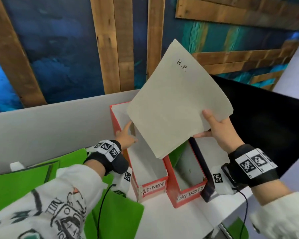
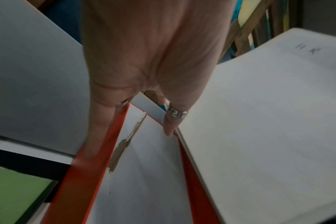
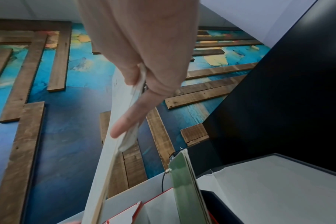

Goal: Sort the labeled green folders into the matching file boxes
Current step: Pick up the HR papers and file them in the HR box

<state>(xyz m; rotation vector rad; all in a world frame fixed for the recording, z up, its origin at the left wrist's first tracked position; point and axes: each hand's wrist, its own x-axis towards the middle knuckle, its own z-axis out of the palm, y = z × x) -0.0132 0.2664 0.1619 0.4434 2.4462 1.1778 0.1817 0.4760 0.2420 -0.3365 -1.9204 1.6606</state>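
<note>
My right hand (image 1: 204, 124) pinches the lower right corner of a pale folder marked "H.R." (image 1: 176, 107), thumb in front and fingers behind. The folder hangs tilted above two red file boxes, labelled ADMIN (image 1: 154, 185) and SECURITY (image 1: 191, 188). My left hand (image 1: 128, 133) reaches into the far end of the ADMIN box with straight fingers. In the left wrist view, its fingers (image 2: 94, 136) straddle the box's red wall (image 2: 105, 151) beside the folder (image 2: 269, 121). A green folder (image 3: 184, 181) stands in the SECURITY box. The right wrist view shows my right hand (image 3: 125, 106) pinching the folder's edge (image 3: 105, 151).
Several green folders (image 1: 16, 180) lie on the white table at the left and front (image 1: 121, 213). A dark box (image 1: 207, 190) stands right of SECURITY. A black monitor (image 1: 266, 121) fills the right side. A white partition (image 1: 50, 125) runs behind the boxes.
</note>
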